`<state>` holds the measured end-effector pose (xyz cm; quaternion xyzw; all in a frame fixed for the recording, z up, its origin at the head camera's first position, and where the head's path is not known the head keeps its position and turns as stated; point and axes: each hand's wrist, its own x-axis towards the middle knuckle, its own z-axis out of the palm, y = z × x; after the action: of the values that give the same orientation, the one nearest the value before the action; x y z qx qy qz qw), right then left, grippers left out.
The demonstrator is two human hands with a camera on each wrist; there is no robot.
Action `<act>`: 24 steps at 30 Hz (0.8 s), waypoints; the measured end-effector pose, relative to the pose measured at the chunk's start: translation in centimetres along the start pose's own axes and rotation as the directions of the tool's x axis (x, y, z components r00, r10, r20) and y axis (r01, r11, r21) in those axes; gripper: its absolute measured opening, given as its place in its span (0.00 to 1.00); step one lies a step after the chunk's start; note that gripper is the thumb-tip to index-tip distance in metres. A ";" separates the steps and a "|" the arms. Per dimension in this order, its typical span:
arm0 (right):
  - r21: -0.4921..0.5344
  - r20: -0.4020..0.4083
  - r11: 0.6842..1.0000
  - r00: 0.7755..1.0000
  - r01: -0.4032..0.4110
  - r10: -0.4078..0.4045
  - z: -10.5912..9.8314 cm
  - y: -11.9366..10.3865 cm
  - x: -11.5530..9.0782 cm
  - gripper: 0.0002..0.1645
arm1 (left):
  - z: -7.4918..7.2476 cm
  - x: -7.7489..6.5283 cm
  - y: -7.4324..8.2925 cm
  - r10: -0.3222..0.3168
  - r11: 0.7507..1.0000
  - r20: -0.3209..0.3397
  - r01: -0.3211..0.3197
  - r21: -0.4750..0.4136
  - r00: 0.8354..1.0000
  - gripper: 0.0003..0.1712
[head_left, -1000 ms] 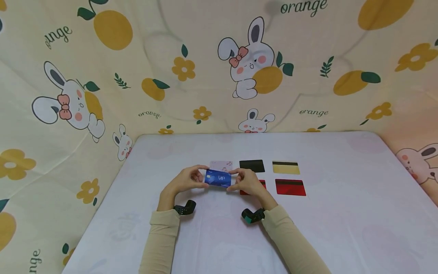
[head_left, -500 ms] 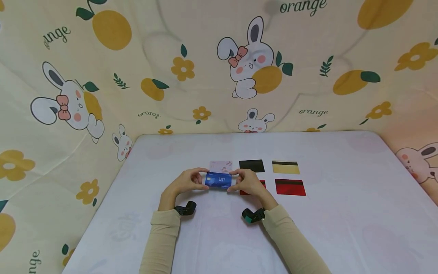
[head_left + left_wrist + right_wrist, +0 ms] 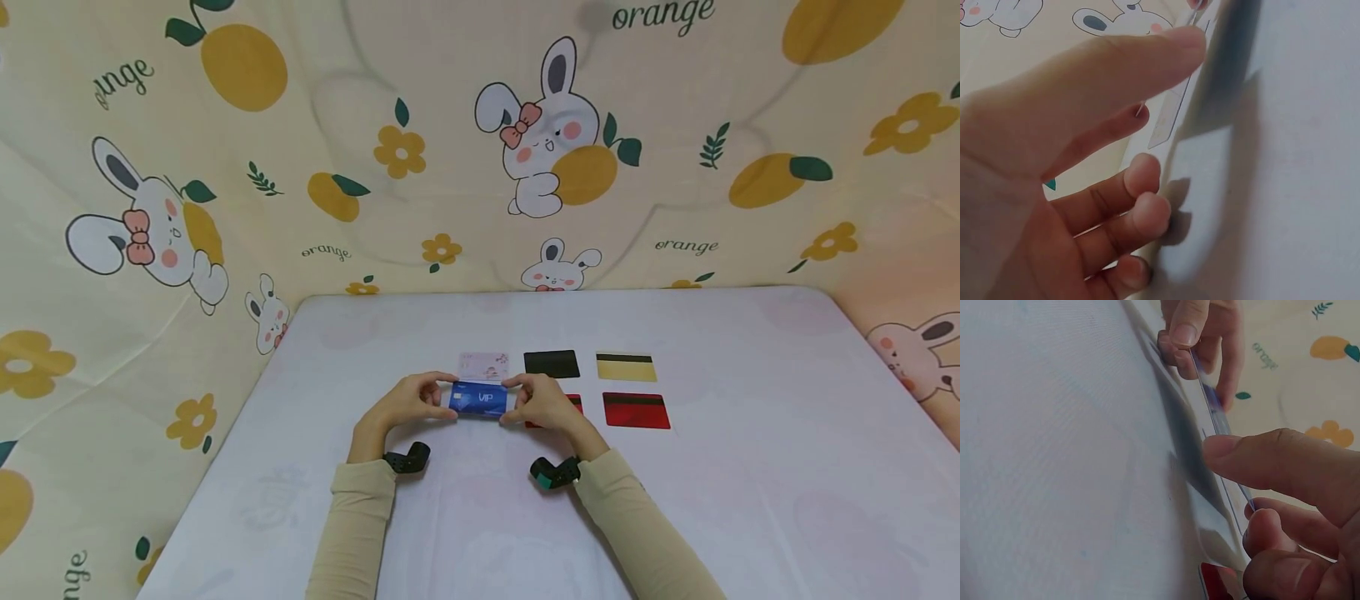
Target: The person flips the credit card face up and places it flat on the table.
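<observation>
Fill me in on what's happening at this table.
A person holds a blue card marked VIP by its two ends, the left hand pinching one and the right hand the other. It is just above the white table, on the near side of a pale card. To the right lie a black card, a gold card and a red card; another red card is partly hidden by the right hand.

Head view: white lettering [image 3: 486,398] reads "VIP" on the blue card [image 3: 468,407] at six o'clock. The backdrop cloth [image 3: 442,67] repeats "orange" at one, between two and three, and between nine and ten; at ten and eight (initial letters unclear) it is partial. Right wrist view: "orange" between one and two.
</observation>
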<state>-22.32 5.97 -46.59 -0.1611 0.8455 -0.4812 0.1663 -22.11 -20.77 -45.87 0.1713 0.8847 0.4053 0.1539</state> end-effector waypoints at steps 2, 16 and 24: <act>0.001 0.003 1.000 1.000 -0.001 0.001 0.0 0.0 0.0 0.34 | 0.0 0.0 0.1 -0.012 1.000 0.002 0.012 0.001 1.000 0.34; -0.012 -0.015 0.999 0.999 -0.033 0.033 0.2 0.0 0.0 0.34 | 0.3 0.2 0.0 -0.044 0.998 -0.007 0.044 0.040 0.999 0.35; -0.019 -0.010 0.999 0.999 -0.045 0.045 0.4 0.0 0.1 0.34 | 0.4 0.3 0.2 -0.078 0.995 -0.018 0.079 0.063 0.997 0.36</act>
<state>-22.26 5.66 -46.78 -0.1416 0.8542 -0.4699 0.1715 -22.15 -20.25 -45.97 0.1383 0.9044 0.3717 0.1574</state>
